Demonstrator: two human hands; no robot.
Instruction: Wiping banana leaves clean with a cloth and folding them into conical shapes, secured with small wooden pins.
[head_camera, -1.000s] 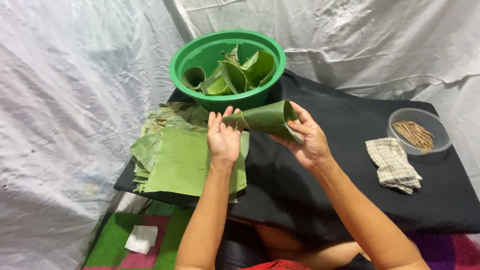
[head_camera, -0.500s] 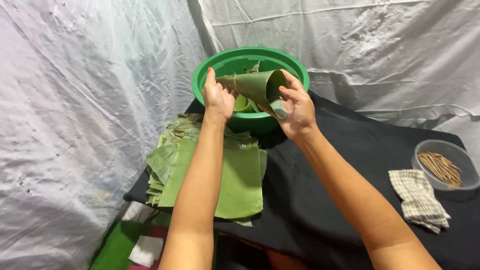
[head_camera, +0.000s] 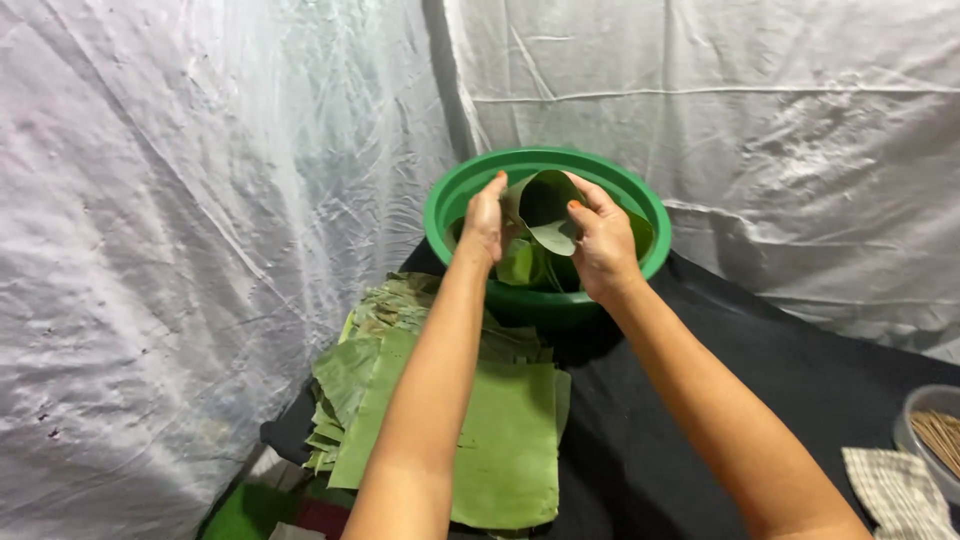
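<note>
Both my hands hold a banana leaf rolled into a cone (head_camera: 545, 205), its open mouth facing me, over the green plastic basin (head_camera: 450, 195). My left hand (head_camera: 484, 218) grips the cone's left side and my right hand (head_camera: 603, 240) grips its right side. More rolled leaf cones (head_camera: 525, 265) lie inside the basin below. A stack of flat cut banana leaves (head_camera: 510, 440) lies on the black cloth in front of the basin, partly hidden by my left forearm.
The black cloth (head_camera: 760, 380) covers the work surface. At the right edge sit a grey bowl of thin sticks (head_camera: 935, 430) and a checked rag (head_camera: 895, 490). White plastic sheeting (head_camera: 200, 250) hangs behind and to the left.
Both hands carried the leaf cone forward from above the leaf stack to over the green basin, and the cone's mouth turned toward me.
</note>
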